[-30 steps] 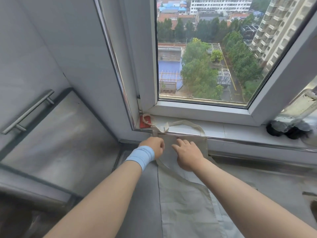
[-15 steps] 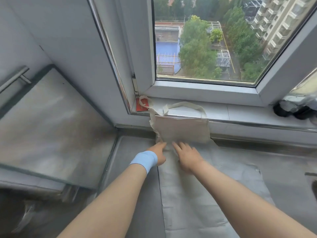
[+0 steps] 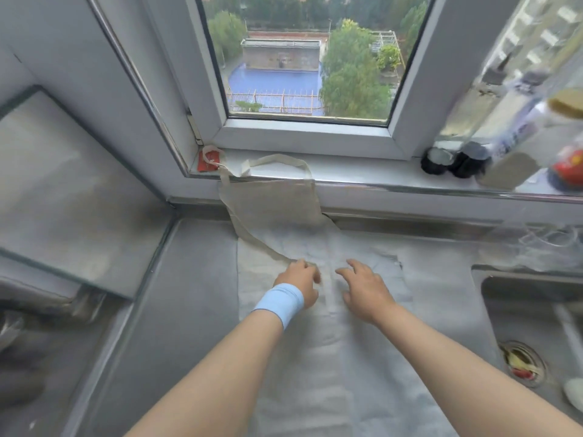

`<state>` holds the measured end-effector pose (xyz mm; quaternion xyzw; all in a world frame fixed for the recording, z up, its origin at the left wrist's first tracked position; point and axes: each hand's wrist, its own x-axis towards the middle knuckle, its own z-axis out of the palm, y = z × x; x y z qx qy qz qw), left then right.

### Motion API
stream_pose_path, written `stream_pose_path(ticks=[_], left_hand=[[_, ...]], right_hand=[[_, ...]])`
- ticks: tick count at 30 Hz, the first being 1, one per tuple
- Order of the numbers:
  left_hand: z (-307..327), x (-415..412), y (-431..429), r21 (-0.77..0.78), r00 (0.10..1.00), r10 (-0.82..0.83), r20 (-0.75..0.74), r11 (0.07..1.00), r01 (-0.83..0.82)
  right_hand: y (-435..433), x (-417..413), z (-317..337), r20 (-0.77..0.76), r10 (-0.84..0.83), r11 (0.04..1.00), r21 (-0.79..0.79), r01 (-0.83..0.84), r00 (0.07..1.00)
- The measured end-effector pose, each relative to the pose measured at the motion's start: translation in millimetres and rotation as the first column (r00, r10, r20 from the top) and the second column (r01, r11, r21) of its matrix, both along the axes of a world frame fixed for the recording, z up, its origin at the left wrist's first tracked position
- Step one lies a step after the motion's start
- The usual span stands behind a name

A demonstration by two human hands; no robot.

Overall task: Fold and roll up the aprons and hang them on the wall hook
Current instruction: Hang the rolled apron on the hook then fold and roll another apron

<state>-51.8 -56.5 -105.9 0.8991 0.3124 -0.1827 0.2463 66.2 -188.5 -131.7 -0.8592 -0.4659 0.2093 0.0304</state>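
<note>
Both rest on the apron (image 3: 331, 367): right hand (image 3: 366, 288) spread flat, left hand (image 3: 299, 283) grip unclear; sink (image 3: 517, 307) strainer holds scraps (image 3: 520, 365).

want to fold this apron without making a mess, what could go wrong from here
1. The beige cloth apron has its neck loop and thin tie strap up on the white window sill, the tie curled over a small red piece; pulling the cloth down may snag or drag it off.
2. The apron's right edge lies near the steel sink, whose drain holds scraps; a loose fold could slip in and get soiled.
</note>
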Motion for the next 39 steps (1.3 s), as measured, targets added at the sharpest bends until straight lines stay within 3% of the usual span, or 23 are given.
stream_pose_path(ticks=[8, 12, 17, 20, 23, 25, 29, 33, 36, 39], left_hand=[[-16.4, -6.4, -139.1, 0.13, 0.95, 0.111, -0.293, 0.989, -0.075], [-22.5, -24.9, -186.4, 0.111, 0.912, 0.163, -0.377, 0.985, -0.13], [-23.6, -48.8, -203.2, 0.018, 0.929, 0.06, -0.366, 0.998, -0.057], [-29.7, -59.1, -210.1, 0.048, 0.92, -0.009, -0.391, 0.998, 0.03], [-38.8, -60.6, -214.6, 0.073, 0.926, 0.015, -0.376, 0.997, 0.014], [-41.5, -57.4, -210.7, 0.073, 0.929, 0.005, -0.371, 0.997, 0.024], [-39.2, -50.7, -190.9, 0.031, 0.946, -0.017, -0.322, 0.999, 0.028], [-35.5, -57.7, -186.9, -0.021, 0.991, 0.076, -0.107, 0.997, -0.078], [-24.3, -70.9, -191.3, -0.21, 0.966, 0.253, -0.045, 0.943, -0.257], [5.3, -81.1, -189.4, -0.597, 0.862, 0.496, -0.103, 0.662, -0.452]], right_hand=[[-140.1, 20.3, -5.6, -0.04, -0.247, 0.965, -0.102, 0.242, 0.968], [-182.5, 10.7, -5.6, -0.128, -0.4, 0.914, -0.13, 0.384, 0.908], [-199.7, -6.6, -3.0, -0.254, -0.534, 0.844, -0.206, 0.495, 0.806], [-210.6, -13.8, -7.0, -0.214, -0.583, 0.81, -0.227, 0.54, 0.784], [-215.1, -15.9, -9.2, -0.162, -0.641, 0.762, -0.251, 0.597, 0.75], [-216.2, -18.1, -9.6, -0.211, -0.707, 0.707, -0.246, 0.663, 0.675], [-220.6, -23.8, -4.7, -0.488, -0.725, 0.621, -0.157, 0.768, 0.486], [-219.2, -32.3, 6.4, -0.646, -0.696, 0.551, -0.202, 0.81, 0.313], [-208.4, -39.8, 31.2, -0.754, -0.597, 0.628, -0.229, 0.744, 0.272], [-188.9, -55.2, 62.7, -0.826, -0.42, 0.787, -0.127, 0.603, 0.375]])
